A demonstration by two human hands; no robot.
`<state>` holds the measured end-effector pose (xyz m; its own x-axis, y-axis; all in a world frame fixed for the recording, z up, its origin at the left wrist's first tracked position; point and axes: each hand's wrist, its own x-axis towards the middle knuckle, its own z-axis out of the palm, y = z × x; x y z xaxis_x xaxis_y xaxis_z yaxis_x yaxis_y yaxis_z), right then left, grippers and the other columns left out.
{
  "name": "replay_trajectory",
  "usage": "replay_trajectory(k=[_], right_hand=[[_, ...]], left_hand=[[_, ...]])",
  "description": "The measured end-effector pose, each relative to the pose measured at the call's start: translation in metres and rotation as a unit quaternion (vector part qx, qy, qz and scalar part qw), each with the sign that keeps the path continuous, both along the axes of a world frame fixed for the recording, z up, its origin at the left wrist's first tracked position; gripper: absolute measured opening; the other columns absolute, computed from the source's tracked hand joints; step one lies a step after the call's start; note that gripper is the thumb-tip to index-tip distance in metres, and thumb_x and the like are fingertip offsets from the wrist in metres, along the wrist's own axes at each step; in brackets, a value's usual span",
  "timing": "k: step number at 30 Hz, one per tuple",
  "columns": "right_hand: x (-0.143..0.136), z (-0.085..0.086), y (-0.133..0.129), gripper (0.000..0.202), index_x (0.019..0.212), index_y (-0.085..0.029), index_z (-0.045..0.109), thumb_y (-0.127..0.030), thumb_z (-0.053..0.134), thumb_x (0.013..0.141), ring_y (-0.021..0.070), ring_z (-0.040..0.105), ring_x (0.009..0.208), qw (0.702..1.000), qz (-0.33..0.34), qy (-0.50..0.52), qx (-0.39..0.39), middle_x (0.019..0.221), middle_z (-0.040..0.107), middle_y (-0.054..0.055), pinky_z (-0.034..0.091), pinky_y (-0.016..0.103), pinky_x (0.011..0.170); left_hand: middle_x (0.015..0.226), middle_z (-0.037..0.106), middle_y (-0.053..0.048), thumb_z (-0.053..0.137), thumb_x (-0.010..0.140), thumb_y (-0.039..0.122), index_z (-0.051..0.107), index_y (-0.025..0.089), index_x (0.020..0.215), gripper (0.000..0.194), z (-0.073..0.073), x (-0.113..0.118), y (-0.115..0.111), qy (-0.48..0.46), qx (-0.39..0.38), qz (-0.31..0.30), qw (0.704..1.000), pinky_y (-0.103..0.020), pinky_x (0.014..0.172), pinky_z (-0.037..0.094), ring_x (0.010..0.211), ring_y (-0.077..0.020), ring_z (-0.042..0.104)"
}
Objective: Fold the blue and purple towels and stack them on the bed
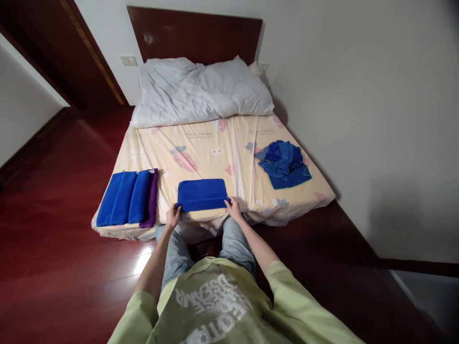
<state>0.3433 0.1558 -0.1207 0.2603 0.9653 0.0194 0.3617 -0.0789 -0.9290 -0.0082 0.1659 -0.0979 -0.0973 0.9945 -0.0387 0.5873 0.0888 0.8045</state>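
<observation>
A blue cloth point(202, 191) lies flat at the front edge of the bed, its near edge turned up in a narrow fold. My left hand point(173, 216) pinches the left end of that fold, and my right hand point(233, 208) pinches the right end. To the left, several folded blue cloths point(122, 198) lie side by side, overlapping, with a folded purple cloth point(152, 198) at their right side. A crumpled heap of blue cloths point(283, 162) rests on the right part of the bed.
The bed point(211, 162) has a cream sheet with carrot and rabbit prints. A bunched white quilt point(204, 91) lies against the dark headboard point(193, 36). A wall point(358, 119) stands close on the right, and dark red floor point(64, 215) shows at the left.
</observation>
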Motion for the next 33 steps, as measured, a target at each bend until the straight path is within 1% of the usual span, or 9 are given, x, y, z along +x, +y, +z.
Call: replay_trajectory(k=[4, 7, 10, 15, 19, 23, 26, 30, 33], right_hand=[[0.001, -0.018, 0.011, 0.045, 0.108, -0.016, 0.067, -0.055, 0.060, 0.085, 0.0262, 0.073, 0.093, 1.000, -0.015, 0.020, 0.009, 0.097, 0.076, 0.012, 0.059, 0.039, 0.086], [0.005, -0.031, 0.016, 0.049, 0.106, -0.015, 0.067, -0.058, 0.060, 0.083, 0.0256, 0.073, 0.092, 0.999, -0.011, 0.042, -0.002, 0.096, 0.077, 0.012, 0.060, 0.040, 0.086], [0.009, -0.037, 0.018, 0.052, 0.106, -0.015, 0.067, -0.060, 0.061, 0.082, 0.0252, 0.073, 0.089, 0.998, 0.005, 0.053, -0.016, 0.094, 0.077, 0.011, 0.060, 0.039, 0.084], [0.010, -0.034, 0.019, 0.050, 0.104, -0.015, 0.067, -0.059, 0.062, 0.082, 0.0248, 0.073, 0.087, 0.999, 0.007, 0.049, -0.019, 0.091, 0.076, 0.011, 0.059, 0.037, 0.084], [0.009, -0.027, 0.019, 0.048, 0.104, -0.016, 0.066, -0.056, 0.066, 0.078, 0.0247, 0.074, 0.090, 0.997, 0.011, 0.072, -0.030, 0.095, 0.077, 0.011, 0.059, 0.038, 0.085], [0.010, -0.016, 0.017, 0.046, 0.104, -0.016, 0.066, -0.050, 0.072, 0.073, 0.0247, 0.074, 0.093, 0.993, 0.032, 0.112, -0.036, 0.100, 0.077, 0.012, 0.060, 0.038, 0.085], [0.011, -0.009, 0.014, 0.042, 0.099, -0.016, 0.067, -0.049, 0.073, 0.073, 0.0242, 0.075, 0.090, 0.991, 0.041, 0.119, -0.038, 0.097, 0.078, 0.012, 0.060, 0.037, 0.084], [0.011, -0.010, 0.010, 0.038, 0.091, -0.017, 0.067, -0.049, 0.074, 0.072, 0.0231, 0.074, 0.083, 0.993, 0.038, 0.108, -0.037, 0.087, 0.078, 0.009, 0.061, 0.037, 0.079], [0.010, -0.014, 0.007, 0.037, 0.090, -0.017, 0.067, -0.049, 0.073, 0.072, 0.0223, 0.074, 0.081, 0.994, 0.031, 0.094, -0.035, 0.085, 0.077, 0.008, 0.060, 0.036, 0.077]], left_hand=[[0.099, 0.074, -0.013, 0.047, 0.087, 0.060, 0.065, 0.016, 0.108, 0.052, -0.005, 0.003, 0.008, -0.006, 0.005, 0.036, 0.999, -0.039, 0.085, 0.055, 0.091, -0.0269, 0.069], [0.099, 0.074, -0.012, 0.047, 0.086, 0.063, 0.066, 0.017, 0.104, 0.053, -0.011, 0.002, 0.012, -0.014, -0.006, 0.053, 0.998, -0.038, 0.087, 0.054, 0.095, -0.0278, 0.069], [0.099, 0.074, -0.011, 0.048, 0.084, 0.065, 0.066, 0.017, 0.103, 0.055, -0.017, -0.002, 0.016, -0.034, -0.020, 0.044, 0.998, -0.038, 0.088, 0.054, 0.094, -0.0272, 0.069], [0.098, 0.075, -0.011, 0.049, 0.083, 0.066, 0.067, 0.016, 0.104, 0.056, -0.020, -0.005, 0.020, -0.045, -0.023, 0.036, 0.998, -0.037, 0.087, 0.054, 0.092, -0.0257, 0.069], [0.096, 0.075, -0.011, 0.051, 0.082, 0.065, 0.067, 0.017, 0.103, 0.055, -0.015, -0.002, 0.019, -0.033, -0.023, 0.048, 0.998, -0.037, 0.086, 0.054, 0.091, -0.0260, 0.070], [0.099, 0.075, -0.012, 0.051, 0.083, 0.060, 0.068, 0.017, 0.100, 0.050, -0.008, 0.001, 0.017, -0.021, -0.022, 0.053, 0.998, -0.037, 0.086, 0.054, 0.093, -0.0267, 0.070], [0.092, 0.076, -0.012, 0.052, 0.082, 0.056, 0.069, 0.017, 0.095, 0.045, -0.005, 0.000, 0.014, -0.008, -0.025, 0.057, 0.998, -0.036, 0.082, 0.054, 0.089, -0.0264, 0.070], [0.076, 0.072, -0.008, 0.057, 0.079, 0.052, 0.070, 0.018, 0.086, 0.037, -0.005, -0.004, 0.008, 0.014, -0.041, 0.055, 0.998, -0.035, 0.076, 0.053, 0.078, -0.0256, 0.068], [0.077, 0.072, -0.009, 0.056, 0.080, 0.049, 0.069, 0.018, 0.086, 0.035, -0.006, -0.004, 0.007, 0.028, -0.048, 0.061, 0.997, -0.035, 0.076, 0.052, 0.080, -0.0262, 0.069]])
